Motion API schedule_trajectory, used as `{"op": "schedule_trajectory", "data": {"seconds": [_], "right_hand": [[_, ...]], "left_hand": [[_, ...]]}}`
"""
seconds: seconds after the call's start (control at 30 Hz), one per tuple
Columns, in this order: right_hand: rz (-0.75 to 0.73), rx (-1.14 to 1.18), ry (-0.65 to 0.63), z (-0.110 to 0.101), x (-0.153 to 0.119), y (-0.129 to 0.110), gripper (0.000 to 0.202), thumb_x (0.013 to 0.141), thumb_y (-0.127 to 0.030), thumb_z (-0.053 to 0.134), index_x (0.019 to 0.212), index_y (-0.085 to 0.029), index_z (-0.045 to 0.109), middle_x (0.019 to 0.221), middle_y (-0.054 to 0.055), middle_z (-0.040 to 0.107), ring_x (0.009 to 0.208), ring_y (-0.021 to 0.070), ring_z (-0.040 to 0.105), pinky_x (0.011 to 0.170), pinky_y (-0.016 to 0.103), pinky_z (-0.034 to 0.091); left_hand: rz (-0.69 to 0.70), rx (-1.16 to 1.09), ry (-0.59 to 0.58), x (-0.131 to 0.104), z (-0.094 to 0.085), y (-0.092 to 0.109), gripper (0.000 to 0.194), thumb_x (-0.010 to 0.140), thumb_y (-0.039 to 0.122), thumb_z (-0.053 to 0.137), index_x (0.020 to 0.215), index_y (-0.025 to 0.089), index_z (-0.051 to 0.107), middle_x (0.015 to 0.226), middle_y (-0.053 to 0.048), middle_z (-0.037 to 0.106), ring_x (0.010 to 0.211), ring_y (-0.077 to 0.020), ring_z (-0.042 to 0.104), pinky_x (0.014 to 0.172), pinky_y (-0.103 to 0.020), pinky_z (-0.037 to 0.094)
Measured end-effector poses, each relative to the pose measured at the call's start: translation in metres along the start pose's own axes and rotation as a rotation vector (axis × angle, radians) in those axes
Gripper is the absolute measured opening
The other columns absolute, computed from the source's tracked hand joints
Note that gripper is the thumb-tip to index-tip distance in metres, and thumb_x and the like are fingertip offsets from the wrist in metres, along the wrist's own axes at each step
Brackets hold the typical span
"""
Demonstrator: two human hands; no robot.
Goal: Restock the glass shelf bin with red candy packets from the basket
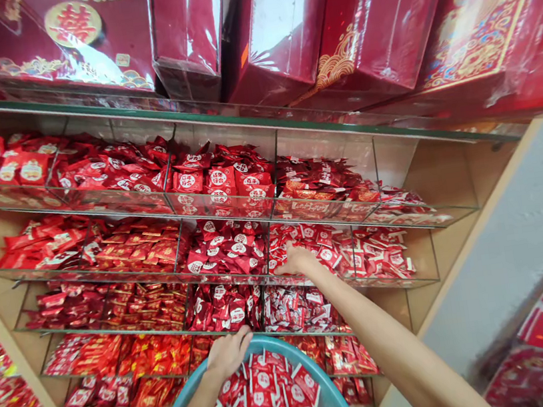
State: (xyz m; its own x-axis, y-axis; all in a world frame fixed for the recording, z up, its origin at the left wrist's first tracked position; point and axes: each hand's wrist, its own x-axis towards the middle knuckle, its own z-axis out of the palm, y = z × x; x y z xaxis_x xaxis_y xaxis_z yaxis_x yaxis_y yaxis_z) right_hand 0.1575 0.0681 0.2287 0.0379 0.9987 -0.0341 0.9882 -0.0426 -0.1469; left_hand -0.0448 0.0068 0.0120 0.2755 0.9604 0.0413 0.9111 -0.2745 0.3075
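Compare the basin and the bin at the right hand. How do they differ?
Shape: the basin is round; the bin is straight-edged.
Look: the basin is teal; the bin's front is clear.
Hands: the left hand is at the basin's rim; the right hand is at the bin.
Shared: both hold red packets with white markings.

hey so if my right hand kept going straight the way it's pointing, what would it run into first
Probably the red-and-white packets right in front of your right hand; depth is unclear, so it may already touch them.
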Motion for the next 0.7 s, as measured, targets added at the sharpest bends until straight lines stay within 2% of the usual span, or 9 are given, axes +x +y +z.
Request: {"op": "schedule_trajectory", "data": {"seconds": [0.13, 0.37, 0.57, 0.7], "right_hand": [[-0.009, -0.049, -0.031, 0.002, 0.005, -0.002, 0.094, 0.053, -0.045, 0.07, 0.13, -0.012, 0.026, 0.121, 0.021, 0.054, 0.109, 0.0324, 0.053, 0.083, 0.041, 0.044], [-0.034, -0.094, -0.12, -0.002, 0.015, 0.012, 0.09, 0.052, -0.027, 0.069, 0.13, -0.015, 0.027, 0.114, 0.017, 0.059, 0.099, 0.0262, 0.06, 0.074, 0.033, 0.047], [-0.047, -0.083, -0.033, -0.002, 0.004, 0.019, 0.082, 0.057, -0.032, 0.066, 0.129, -0.015, 0.03, 0.117, 0.018, 0.057, 0.105, 0.0286, 0.056, 0.078, 0.035, 0.045], [-0.056, -0.064, 0.019, -0.011, -0.013, 0.028, 0.081, 0.061, -0.034, 0.063, 0.131, -0.014, 0.028, 0.114, 0.018, 0.057, 0.102, 0.0287, 0.057, 0.076, 0.035, 0.044]], "left_hand": [[-0.009, 0.002, -0.006, -0.002, -0.002, 0.001, 0.052, 0.086, 0.053, 0.01, 0.112, 0.032, 0.05, 0.087, -0.005, 0.069, 0.085, -0.0258, 0.064, 0.074, -0.037, 0.045], [-0.02, 0.006, -0.018, -0.001, -0.003, 0.001, 0.052, 0.086, 0.053, 0.011, 0.114, 0.032, 0.05, 0.088, -0.006, 0.069, 0.086, -0.0258, 0.064, 0.075, -0.037, 0.045], [-0.011, 0.004, -0.028, 0.0, -0.001, 0.0, 0.054, 0.086, 0.053, 0.01, 0.115, 0.032, 0.05, 0.088, -0.006, 0.069, 0.086, -0.0262, 0.063, 0.075, -0.037, 0.044], [-0.015, 0.002, -0.044, 0.0, -0.004, 0.001, 0.054, 0.086, 0.054, 0.011, 0.116, 0.032, 0.049, 0.087, -0.006, 0.069, 0.087, -0.0259, 0.063, 0.077, -0.037, 0.043]]}}
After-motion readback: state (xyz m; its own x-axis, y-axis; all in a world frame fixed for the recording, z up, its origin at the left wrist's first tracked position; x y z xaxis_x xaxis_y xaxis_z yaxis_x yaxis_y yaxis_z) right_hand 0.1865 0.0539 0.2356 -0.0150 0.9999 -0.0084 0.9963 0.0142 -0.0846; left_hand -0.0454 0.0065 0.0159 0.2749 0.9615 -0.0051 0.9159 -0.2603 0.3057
